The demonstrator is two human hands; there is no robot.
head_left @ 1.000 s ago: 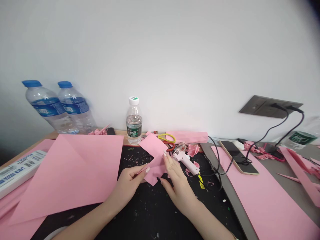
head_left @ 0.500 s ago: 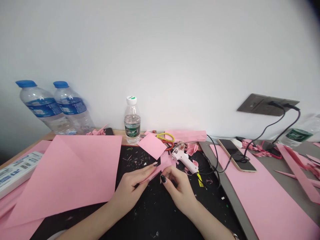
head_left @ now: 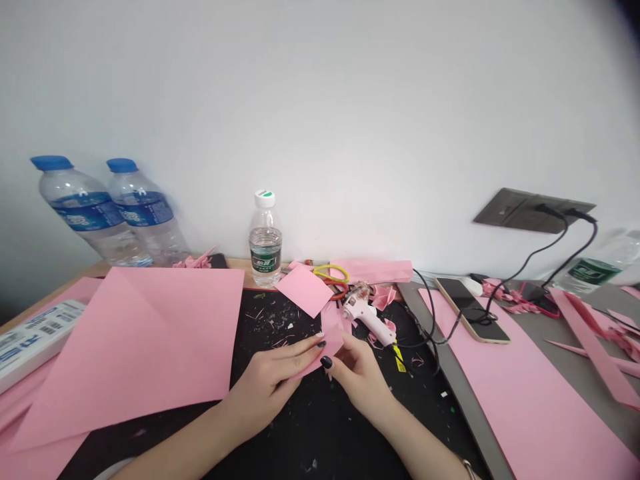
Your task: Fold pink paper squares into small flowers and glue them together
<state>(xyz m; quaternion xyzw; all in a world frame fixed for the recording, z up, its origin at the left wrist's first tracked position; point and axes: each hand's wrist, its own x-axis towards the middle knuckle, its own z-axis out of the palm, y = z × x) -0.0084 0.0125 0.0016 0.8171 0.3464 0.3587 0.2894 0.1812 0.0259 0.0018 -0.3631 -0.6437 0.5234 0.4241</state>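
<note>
A small piece of pink paper [head_left: 332,343] is held between my two hands above the black mat [head_left: 320,433]. My left hand [head_left: 280,367] has its fingers over the paper's left side, the thumb underneath. At the right edge, my right hand [head_left: 360,373] pinches the paper with thumb and curled fingers. Just beyond the hands lie a square of pink paper [head_left: 304,289] and a pale pink glue gun [head_left: 369,319]. Scissors with yellow and red-orange handles [head_left: 340,288] lie partly under the square; their blades are hidden.
A water bottle [head_left: 265,243] stands near the wall, with two larger bottles [head_left: 90,213] leaning farther left. Large pink sheets [head_left: 165,333] cover the left side. To the right are a phone [head_left: 473,310], black cables [head_left: 435,320] and a wall socket [head_left: 530,209]. Paper scraps dot the mat.
The pink paper has turned in my hands, and more of its flat face shows. My left fingers have moved slightly right and down across it, while the right hand keeps its pinch.
</note>
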